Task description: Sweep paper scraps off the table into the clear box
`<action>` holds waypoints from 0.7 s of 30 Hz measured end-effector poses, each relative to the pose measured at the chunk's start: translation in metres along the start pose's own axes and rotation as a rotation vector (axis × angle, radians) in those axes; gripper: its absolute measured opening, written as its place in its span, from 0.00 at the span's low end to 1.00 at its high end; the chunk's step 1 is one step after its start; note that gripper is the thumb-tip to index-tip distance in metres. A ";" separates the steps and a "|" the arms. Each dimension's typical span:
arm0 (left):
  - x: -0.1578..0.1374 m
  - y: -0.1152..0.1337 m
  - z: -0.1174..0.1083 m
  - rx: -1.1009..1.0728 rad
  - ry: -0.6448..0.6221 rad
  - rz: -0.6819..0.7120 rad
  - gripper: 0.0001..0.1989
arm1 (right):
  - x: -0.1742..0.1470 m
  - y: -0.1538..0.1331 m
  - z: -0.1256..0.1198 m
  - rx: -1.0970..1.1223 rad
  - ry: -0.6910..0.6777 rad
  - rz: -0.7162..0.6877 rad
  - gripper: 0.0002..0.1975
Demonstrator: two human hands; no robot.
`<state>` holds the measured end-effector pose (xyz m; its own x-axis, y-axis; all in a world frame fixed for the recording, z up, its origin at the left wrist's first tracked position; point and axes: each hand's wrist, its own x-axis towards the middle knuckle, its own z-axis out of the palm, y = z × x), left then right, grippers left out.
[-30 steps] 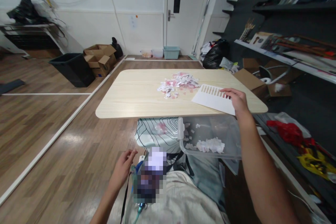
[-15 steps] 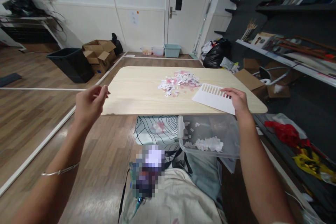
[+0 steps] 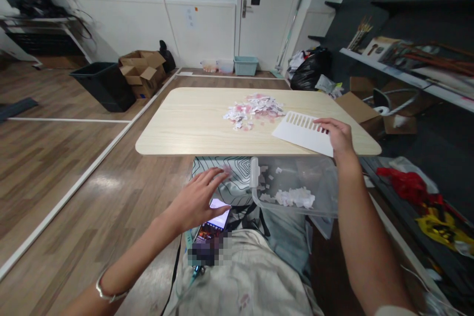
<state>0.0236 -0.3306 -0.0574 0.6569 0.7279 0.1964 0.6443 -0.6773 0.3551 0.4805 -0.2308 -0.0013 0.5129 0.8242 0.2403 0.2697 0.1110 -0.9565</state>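
My left hand [image 3: 202, 196] hovers over my lap with fingers and thumb apart, holding nothing I can see. Just beyond its thumb lies a phone [image 3: 215, 222] with a lit screen, partly covered by the hand. On the table's right side, my right hand [image 3: 338, 136] grips the edge of a white card [image 3: 301, 133] with a row of slots cut through it. Left of that card is a loose heap of small white and pink paper pieces [image 3: 259, 107]. A clear plastic bin [image 3: 292, 175] below the table's near edge holds white scraps.
The pale wooden table [image 3: 185, 121] stands in front of me. Patterned cloth [image 3: 237, 192] lies under its near edge. At the left stand a black trash bin [image 3: 105, 86] and cardboard boxes [image 3: 144, 71]; dark shelves [image 3: 407, 76] line the right.
My left hand has come from beside the table's left edge down to the right over the phone, its fingers spreading from a pinch. My right hand stays on the card.
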 end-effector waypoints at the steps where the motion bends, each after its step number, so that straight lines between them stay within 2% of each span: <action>1: -0.004 0.001 0.002 -0.007 0.022 0.003 0.37 | 0.000 0.000 0.000 0.001 0.001 0.003 0.09; 3: -0.015 0.000 0.006 -0.062 0.074 -0.048 0.35 | 0.001 0.001 0.000 0.004 -0.001 0.003 0.09; 5: -0.028 -0.005 0.013 -0.204 0.171 -0.187 0.29 | 0.001 0.001 0.000 0.007 -0.009 -0.001 0.09; 7: -0.037 -0.014 0.021 -0.405 0.326 -0.419 0.24 | 0.001 0.002 0.000 0.008 -0.012 -0.003 0.09; 9: -0.039 -0.028 0.026 -0.594 0.468 -0.676 0.28 | 0.001 0.002 0.000 0.004 -0.009 -0.004 0.09; 10: -0.036 -0.035 0.026 -0.673 0.499 -0.778 0.32 | 0.001 0.001 0.000 0.001 -0.008 -0.007 0.09; 12: -0.026 -0.049 0.022 -0.812 0.452 -0.896 0.38 | 0.000 0.001 0.000 -0.002 -0.010 -0.019 0.09; 15: -0.009 -0.063 0.009 -0.947 0.248 -0.926 0.37 | 0.000 0.000 0.000 0.002 -0.011 -0.018 0.09; 17: -0.001 -0.067 0.000 -0.967 0.158 -0.924 0.36 | 0.000 0.000 0.000 -0.005 -0.008 -0.007 0.09; 21: 0.008 -0.068 -0.007 -0.920 0.070 -0.936 0.38 | 0.002 0.001 0.000 -0.019 -0.010 -0.004 0.08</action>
<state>-0.0180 -0.2780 -0.0741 0.0701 0.9022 -0.4256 0.3230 0.3831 0.8654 0.4820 -0.2289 -0.0022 0.5034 0.8294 0.2424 0.2876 0.1038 -0.9521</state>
